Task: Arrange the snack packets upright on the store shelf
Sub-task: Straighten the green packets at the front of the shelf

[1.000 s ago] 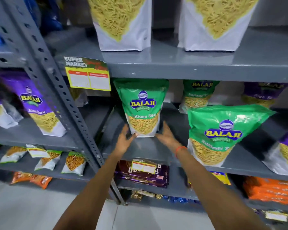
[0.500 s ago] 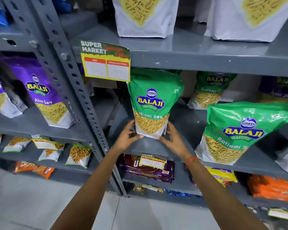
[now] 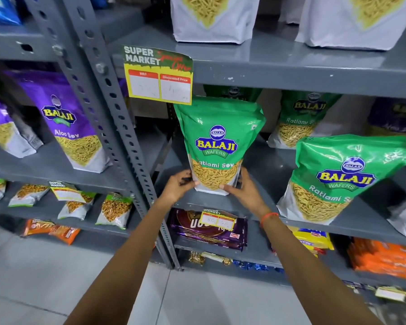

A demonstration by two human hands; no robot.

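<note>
A green Balaji Ratlami Sev packet (image 3: 217, 146) stands upright at the front of the grey middle shelf (image 3: 256, 207). My left hand (image 3: 179, 186) grips its lower left corner and my right hand (image 3: 243, 192) grips its lower right corner. A second green Ratlami Sev packet (image 3: 342, 174) leans tilted to the right on the same shelf. A third green packet (image 3: 300, 118) stands further back. Another green packet is partly hidden behind the one I hold.
A yellow price tag (image 3: 158, 75) hangs from the upper shelf edge just above the held packet. A perforated steel upright (image 3: 117, 127) stands to the left. Purple Aloo Sev packets (image 3: 63, 120) fill the left bay. White packets sit on the top shelf; biscuit packs lie below.
The view has moved closer and the packet has come forward toward the shelf's front edge. Both hands have closed tighter on its bottom corners.
</note>
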